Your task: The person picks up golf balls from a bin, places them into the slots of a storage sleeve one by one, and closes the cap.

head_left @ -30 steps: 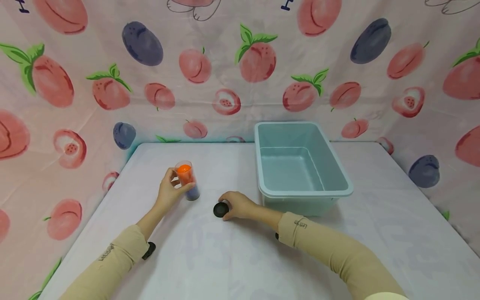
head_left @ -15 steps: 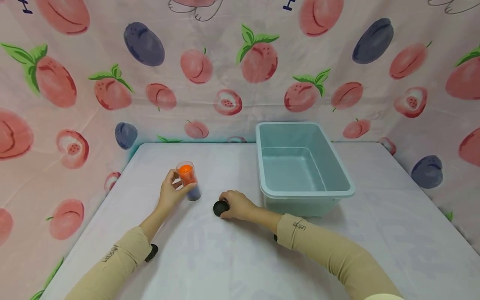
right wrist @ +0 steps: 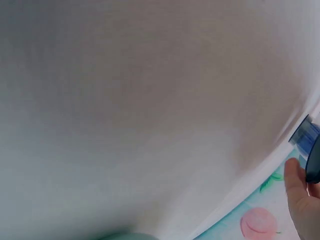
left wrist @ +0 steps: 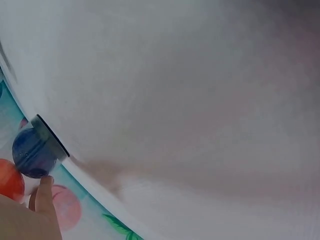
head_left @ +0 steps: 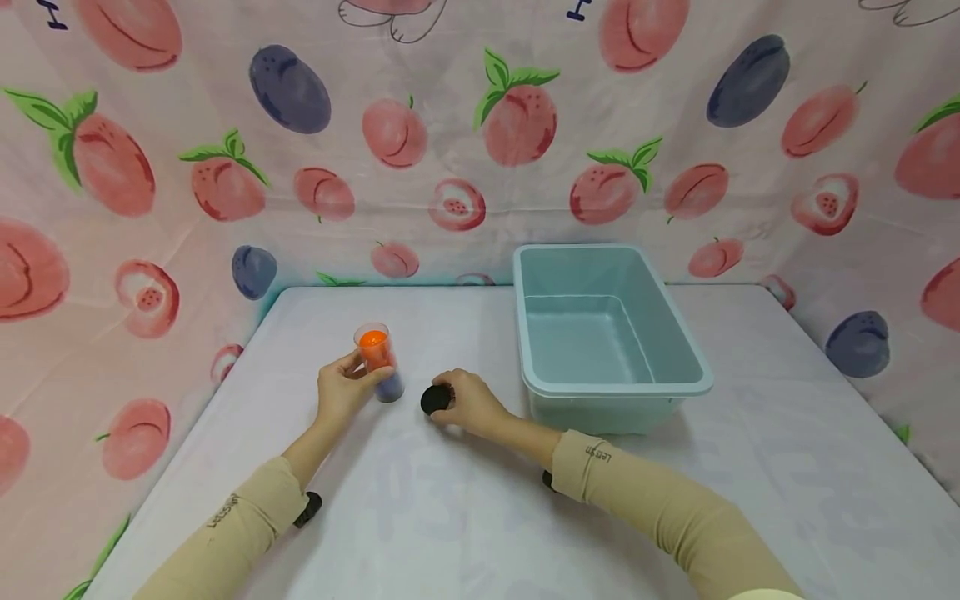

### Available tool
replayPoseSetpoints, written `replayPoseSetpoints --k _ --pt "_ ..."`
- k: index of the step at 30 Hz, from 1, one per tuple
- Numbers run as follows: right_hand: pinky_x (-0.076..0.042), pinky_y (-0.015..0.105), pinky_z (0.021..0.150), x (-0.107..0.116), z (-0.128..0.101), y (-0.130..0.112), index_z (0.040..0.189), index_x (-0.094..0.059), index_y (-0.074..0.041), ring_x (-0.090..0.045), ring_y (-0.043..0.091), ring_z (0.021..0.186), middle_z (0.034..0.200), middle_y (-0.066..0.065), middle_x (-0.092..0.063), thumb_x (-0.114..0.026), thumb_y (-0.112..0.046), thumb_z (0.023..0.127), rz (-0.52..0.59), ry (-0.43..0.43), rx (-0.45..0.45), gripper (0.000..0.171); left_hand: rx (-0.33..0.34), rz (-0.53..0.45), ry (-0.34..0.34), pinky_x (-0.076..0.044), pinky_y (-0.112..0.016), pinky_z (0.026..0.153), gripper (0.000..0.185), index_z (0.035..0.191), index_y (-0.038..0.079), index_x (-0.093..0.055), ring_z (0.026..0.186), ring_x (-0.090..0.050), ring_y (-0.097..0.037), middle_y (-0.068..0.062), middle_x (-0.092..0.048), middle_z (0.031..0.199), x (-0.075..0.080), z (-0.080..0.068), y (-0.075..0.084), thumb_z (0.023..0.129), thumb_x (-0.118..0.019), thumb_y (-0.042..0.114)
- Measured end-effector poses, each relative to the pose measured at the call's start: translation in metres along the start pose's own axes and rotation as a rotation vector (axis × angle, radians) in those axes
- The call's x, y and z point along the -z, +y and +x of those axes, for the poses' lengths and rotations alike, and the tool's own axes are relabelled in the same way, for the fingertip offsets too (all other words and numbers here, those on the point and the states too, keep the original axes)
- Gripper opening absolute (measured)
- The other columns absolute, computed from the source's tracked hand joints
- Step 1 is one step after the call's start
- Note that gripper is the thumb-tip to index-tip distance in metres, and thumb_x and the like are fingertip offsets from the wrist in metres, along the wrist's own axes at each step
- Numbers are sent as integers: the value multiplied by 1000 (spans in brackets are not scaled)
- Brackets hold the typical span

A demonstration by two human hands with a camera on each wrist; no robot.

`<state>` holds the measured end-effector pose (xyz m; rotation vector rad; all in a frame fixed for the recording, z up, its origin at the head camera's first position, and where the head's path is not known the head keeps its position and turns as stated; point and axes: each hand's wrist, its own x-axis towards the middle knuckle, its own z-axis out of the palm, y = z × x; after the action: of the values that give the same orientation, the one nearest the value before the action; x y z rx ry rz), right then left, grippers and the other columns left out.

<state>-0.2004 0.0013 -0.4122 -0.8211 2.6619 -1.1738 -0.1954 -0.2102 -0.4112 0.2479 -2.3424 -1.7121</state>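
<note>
In the head view my left hand (head_left: 341, 390) grips a clear cylindrical canister (head_left: 390, 388) standing upright on the table, fingers behind it and thumb across its front. An orange ball (head_left: 372, 340) sits near the canister's open top, with a blue ball (left wrist: 34, 154) below it, clearest in the left wrist view. Just right of the canister, my right hand (head_left: 474, 403) pinches a round black lid (head_left: 435, 400) by its edge, tilted with a flat face towards the camera. A small gap separates lid and canister. The right wrist view catches the lid (right wrist: 314, 162) at its right edge.
A light blue plastic bin (head_left: 615, 388) stands at the back right of the white-covered table (head_left: 450, 525), beyond my right forearm. Behind the table hangs a fruit-print cloth (head_left: 300, 233). Both wrists wear dark devices below beige sleeves (head_left: 645, 479).
My right hand has moved up and left, bringing the black lid closer to the canister and turning its face. The left hand and canister stay nearly in place.
</note>
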Motion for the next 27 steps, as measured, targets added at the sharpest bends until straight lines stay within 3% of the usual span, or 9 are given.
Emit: replayPoseSetpoints --k 3,9,12,16,19,23,27 --pt "-51 25 76 -2 0 -1 115 -61 5 -60 19 85 102 16 -65 -78 -6 73 74 22 -5 46 -3 0 -1 -49 -6 73 57 128 -1 -55 111 -60 -36 -18 -54 130 1 0 0 76 -78 11" --pt "-47 17 66 -6 2 -2 112 -62 7 -55 10 72 83 14 -65 -78 1 71 245 90 -59 45 -6 -3 -11 -49 -7 75 55 126 -1 -56 113 -59 -33 -17 -55 128 2 1 -1 77 -77 10" --pt "-50 19 70 -6 4 -4 111 -62 7 -58 14 77 92 17 -62 -78 1 71 336 121 -99 44 -7 -16 -8 -49 -7 75 55 126 -2 -56 111 -60 -29 -18 -55 128 2 2 -1 77 -77 9" --pt "-55 27 80 -5 7 -7 112 -59 5 -65 27 94 113 20 -60 -77 1 73 449 123 -154 43 -17 -44 -2 -49 -7 75 54 125 -3 -57 94 -66 -3 -19 -57 126 0 2 -2 76 -77 6" --pt "-56 29 81 -3 9 -10 111 -57 4 -66 30 98 118 21 -62 -76 0 74 499 122 -160 42 -18 -48 0 -49 -6 75 54 124 -3 -58 89 -63 4 -20 -58 124 0 2 -2 75 -78 6" --pt "-56 28 79 0 13 -15 112 -56 6 -67 29 96 114 21 -63 -76 -2 74 525 145 -149 43 -14 -38 -5 -49 -7 76 55 125 -2 -57 106 -64 -20 -19 -57 126 0 1 -2 76 -78 7" --pt "-56 29 82 4 19 -20 116 -57 6 -65 30 103 115 20 -60 -74 -4 77 568 176 -126 44 -20 -36 -13 -50 -11 78 55 126 -3 -56 113 -58 -35 -19 -56 128 1 1 -3 76 -77 7"
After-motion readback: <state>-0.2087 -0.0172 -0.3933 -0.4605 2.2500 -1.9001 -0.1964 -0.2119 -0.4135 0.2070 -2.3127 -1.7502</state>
